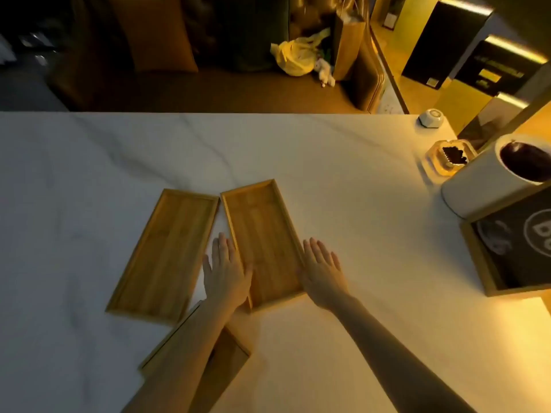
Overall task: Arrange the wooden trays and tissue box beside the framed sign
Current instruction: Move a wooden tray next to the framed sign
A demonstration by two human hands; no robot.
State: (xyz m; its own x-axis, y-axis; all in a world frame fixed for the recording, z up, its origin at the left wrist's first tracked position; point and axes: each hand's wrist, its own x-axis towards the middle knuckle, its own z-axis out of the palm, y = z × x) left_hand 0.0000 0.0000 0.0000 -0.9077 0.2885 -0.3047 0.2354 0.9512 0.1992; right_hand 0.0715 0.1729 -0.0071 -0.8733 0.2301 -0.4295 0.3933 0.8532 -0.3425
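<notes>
Flat, open fingers of the left hand [226, 269] and right hand [323, 268] are pressed against the long sides of the right-hand tray [262, 242], nothing gripped, seemingly so it can be slid toward the framed sign [518, 248], well apart at right.

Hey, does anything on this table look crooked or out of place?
Yes. The two wooden trays lie splayed at different angles, not parallel, and both sit well away from the framed sign at the table's right edge.
</notes>
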